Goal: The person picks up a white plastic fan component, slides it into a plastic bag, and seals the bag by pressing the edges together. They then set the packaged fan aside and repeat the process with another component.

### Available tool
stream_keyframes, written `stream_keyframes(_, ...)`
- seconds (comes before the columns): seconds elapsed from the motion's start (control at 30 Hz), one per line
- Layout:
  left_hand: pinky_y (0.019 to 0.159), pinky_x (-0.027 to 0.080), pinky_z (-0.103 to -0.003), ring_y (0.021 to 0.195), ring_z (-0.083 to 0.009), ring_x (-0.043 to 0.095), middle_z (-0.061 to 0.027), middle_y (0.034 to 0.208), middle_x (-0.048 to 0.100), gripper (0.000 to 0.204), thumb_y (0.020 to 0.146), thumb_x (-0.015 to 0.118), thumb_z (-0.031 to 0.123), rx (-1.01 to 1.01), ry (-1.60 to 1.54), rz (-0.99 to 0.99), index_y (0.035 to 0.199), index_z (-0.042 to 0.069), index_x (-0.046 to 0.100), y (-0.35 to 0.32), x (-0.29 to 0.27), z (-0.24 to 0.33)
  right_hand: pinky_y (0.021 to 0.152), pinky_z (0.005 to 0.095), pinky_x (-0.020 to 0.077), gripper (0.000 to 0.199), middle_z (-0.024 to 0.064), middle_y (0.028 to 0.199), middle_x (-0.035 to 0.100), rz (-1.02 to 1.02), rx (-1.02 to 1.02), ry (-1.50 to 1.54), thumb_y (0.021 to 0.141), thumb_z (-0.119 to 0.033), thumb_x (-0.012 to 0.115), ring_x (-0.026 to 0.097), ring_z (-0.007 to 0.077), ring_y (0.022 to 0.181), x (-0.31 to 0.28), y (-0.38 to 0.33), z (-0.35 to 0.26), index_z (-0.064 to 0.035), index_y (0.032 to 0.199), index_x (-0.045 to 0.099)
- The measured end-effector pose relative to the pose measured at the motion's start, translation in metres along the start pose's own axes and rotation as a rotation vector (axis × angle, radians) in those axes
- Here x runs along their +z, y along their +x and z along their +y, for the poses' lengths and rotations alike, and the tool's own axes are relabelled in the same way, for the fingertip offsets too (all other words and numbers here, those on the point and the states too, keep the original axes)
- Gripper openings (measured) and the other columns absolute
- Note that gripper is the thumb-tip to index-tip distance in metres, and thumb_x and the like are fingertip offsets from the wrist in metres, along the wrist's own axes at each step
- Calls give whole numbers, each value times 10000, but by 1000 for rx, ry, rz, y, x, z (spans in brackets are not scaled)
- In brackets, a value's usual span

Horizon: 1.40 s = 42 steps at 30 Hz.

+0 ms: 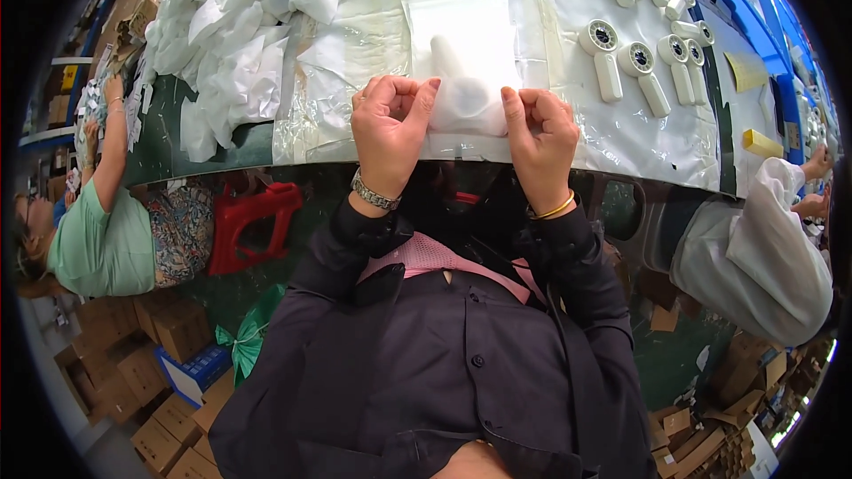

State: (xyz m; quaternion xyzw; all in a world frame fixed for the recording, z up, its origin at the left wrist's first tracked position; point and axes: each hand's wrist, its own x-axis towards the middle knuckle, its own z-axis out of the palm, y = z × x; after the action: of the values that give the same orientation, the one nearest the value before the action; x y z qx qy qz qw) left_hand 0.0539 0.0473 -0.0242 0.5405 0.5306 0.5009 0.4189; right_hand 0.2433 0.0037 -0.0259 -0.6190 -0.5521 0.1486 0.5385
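Observation:
A frosted plastic bag (455, 121) lies in front of me with a pale handheld fan (454, 80) inside, its round head toward me and its handle pointing away. My left hand (389, 124) is closed in a pinch at the bag's left side, thumb and forefinger together. On the other side, my right hand (543, 135) pinches at the bag's right edge. Little of the film shows between the fingers. Under the bagged fan is a stack of flat frosted bags (461, 13).
White-filled bags (240, 18) lie heaped at the left. Several white handheld fans (607, 75) rest on the right. A yellow block (763, 144) and blue bins (732, 4) are farther right. Co-workers sit on both sides; a red chair (253, 222) stands left, cardboard boxes (142, 372) behind.

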Motion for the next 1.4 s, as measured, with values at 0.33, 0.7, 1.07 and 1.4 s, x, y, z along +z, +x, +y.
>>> stream_keyframes(0.33,918,411,-362,690,-152,576,23,605,644,275,933,860,204,120,220,-8,765,94,674,9,3,-9,791,345,407,235,-27,637,604,-4,-75,-147,922,-166,857,525,170,631,4,2,2,-74,775,698)
stream_keyframes(0.7,875,482,-389,862,-244,647,-61,853,685,247,920,865,198,294,273,164,1007,52,686,10,0,9,769,306,459,232,-29,762,629,67,-140,-171,942,-89,830,514,106,641,6,-2,10,-71,1126,690)
stream_keyframes(1.07,894,528,-434,1078,-336,648,-127,1170,647,533,867,870,232,494,553,-119,1320,66,646,-16,15,26,594,210,399,98,-40,752,553,126,-54,-21,1072,-53,706,484,23,661,8,-15,20,-23,1162,683)
stream_keyframes(1.4,881,560,-402,1007,-335,680,-145,1114,656,470,851,842,140,395,351,30,1290,65,690,12,-39,25,583,210,381,85,-40,757,545,115,-90,-59,1061,-44,716,465,23,647,9,-12,22,-18,1140,699)
